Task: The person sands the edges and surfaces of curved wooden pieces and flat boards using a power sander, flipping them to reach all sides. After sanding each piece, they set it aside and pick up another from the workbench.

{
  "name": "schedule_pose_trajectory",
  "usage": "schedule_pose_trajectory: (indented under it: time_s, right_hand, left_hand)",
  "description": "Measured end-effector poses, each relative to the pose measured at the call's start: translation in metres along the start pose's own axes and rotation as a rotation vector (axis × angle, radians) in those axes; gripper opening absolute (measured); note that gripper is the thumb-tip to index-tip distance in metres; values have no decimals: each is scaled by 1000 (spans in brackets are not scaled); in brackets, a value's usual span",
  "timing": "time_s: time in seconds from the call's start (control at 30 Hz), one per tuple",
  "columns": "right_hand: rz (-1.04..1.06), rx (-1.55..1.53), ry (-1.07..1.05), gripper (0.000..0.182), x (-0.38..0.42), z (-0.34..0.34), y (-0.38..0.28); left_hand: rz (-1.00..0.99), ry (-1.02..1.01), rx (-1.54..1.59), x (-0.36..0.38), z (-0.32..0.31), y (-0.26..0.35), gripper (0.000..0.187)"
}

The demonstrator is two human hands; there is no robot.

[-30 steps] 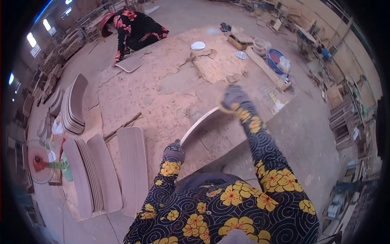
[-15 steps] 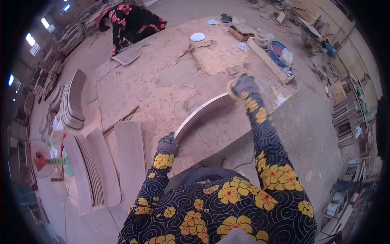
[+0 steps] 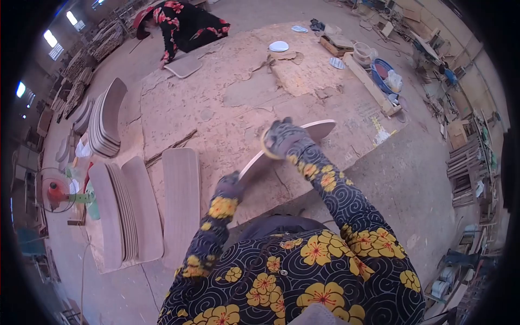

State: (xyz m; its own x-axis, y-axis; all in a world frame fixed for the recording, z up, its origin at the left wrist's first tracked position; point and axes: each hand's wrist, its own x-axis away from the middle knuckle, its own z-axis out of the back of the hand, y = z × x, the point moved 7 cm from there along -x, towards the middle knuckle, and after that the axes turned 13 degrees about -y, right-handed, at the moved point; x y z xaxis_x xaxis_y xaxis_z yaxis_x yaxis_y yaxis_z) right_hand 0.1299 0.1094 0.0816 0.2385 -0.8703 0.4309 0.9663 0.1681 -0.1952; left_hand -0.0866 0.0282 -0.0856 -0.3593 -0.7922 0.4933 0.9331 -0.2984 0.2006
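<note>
A curved wooden panel (image 3: 320, 130) stands on its long edge over the near part of the work table (image 3: 184, 116). My gloved left hand (image 3: 229, 187) is closed around its left end. Halfway along the panel, my gloved right hand (image 3: 284, 139) presses a round, yellowish-edged sanding pad (image 3: 265, 147) against the pale upper edge. The fingers wrap over the pad, so most of it is hidden. To the left of my left hand lies a flat wooden panel (image 3: 181, 181).
Stacked curved panels (image 3: 116, 211) lie at the left, with another stack (image 3: 105, 119) behind. A fan (image 3: 54, 189) stands beyond them. Across the table a co-worker (image 3: 181, 27) bends over a panel (image 3: 183, 67). White discs (image 3: 279, 46), a wooden beam (image 3: 374, 84) and a blue basin (image 3: 385, 76) sit farther back.
My right hand has slid the pad leftward along the panel's edge, from the far right end to about the middle. My left hand keeps its grip. The view has shifted slightly.
</note>
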Motion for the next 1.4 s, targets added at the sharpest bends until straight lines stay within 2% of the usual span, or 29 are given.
schedule_pose_trajectory:
  time_s: [0.03,0.07,0.1,0.13,0.17,0.2,0.27,0.33,0.43,0.53,0.57,0.63,0.67,0.7,0.8,0.87,0.93,1.0,1.03,1.1,1.17,1.2,1.27,1.33,1.4]
  right_hand:
    - [-46,-61,28,45,-1,2,26]
    - [-102,-72,27,46,5,8,42]
    - [-157,-92,21,48,12,12,53]
    - [-207,-116,11,49,15,12,62]
    - [-170,-91,34,47,-3,-9,67]
    - [-79,-82,71,46,-2,-18,53]
    - [94,-50,158,46,3,-28,9]
    - [164,-125,-29,45,0,-36,-23]
    - [108,-107,-5,45,5,-27,-24]
    - [-74,-201,80,44,1,-12,25]
    - [-135,-197,50,44,2,-7,46]
    - [-167,-90,173,46,-14,-16,96]
    - [-179,-101,135,48,-10,-11,117]
    - [-188,-112,97,50,-6,-7,139]
    - [-7,100,120,43,-26,-35,204]
    - [245,-110,287,39,-60,-99,275]
    - [225,-658,295,37,-63,-108,303]
    - [-125,-1521,79,35,-12,-109,289]
    - [3,-1648,103,31,-28,-136,296]
    - [13,-1594,-154,29,-72,-205,324]
    - [-49,-1618,-83,26,-74,-206,324]
    - [-15,-1569,-49,27,-64,-183,316]
    - [42,-1465,12,27,-38,-132,304]
    - [322,-754,155,29,-14,-47,260]
    - [473,-257,338,31,-13,-25,218]
  left_hand:
    - [-125,100,-135,4,-21,-15,44]
    - [115,-140,201,46,31,1,44]
    - [144,-61,66,33,-19,-39,47]
    - [178,-94,105,47,-4,-31,48]
    - [215,-127,141,67,12,-24,48]
    - [249,-152,172,77,26,-20,49]
    - [198,-157,52,63,35,-14,51]
    - [170,-149,38,42,56,9,51]
    - [73,-47,-58,-10,63,33,54]
    - [139,-188,4,-48,71,57,59]
    - [125,-191,6,-53,72,60,61]
    - [105,-200,10,-59,73,68,64]
    - [104,-209,8,-59,71,71,64]
    - [106,-217,6,-59,72,72,65]
    - [111,-190,-40,-64,65,64,65]
    - [167,-225,-23,-58,73,72,64]
    - [179,-209,-32,-58,77,76,62]
    - [192,-200,-40,-54,77,76,60]
    - [194,-188,-43,-53,77,76,59]
    - [216,-206,-45,-55,77,77,57]
    - [273,-245,-59,-51,87,88,56]
    - [301,-269,-67,-49,88,91,55]
    - [205,-216,-132,-58,89,98,56]
    - [147,-218,-160,-73,92,115,56]
    - [129,-263,-160,-101,99,147,57]
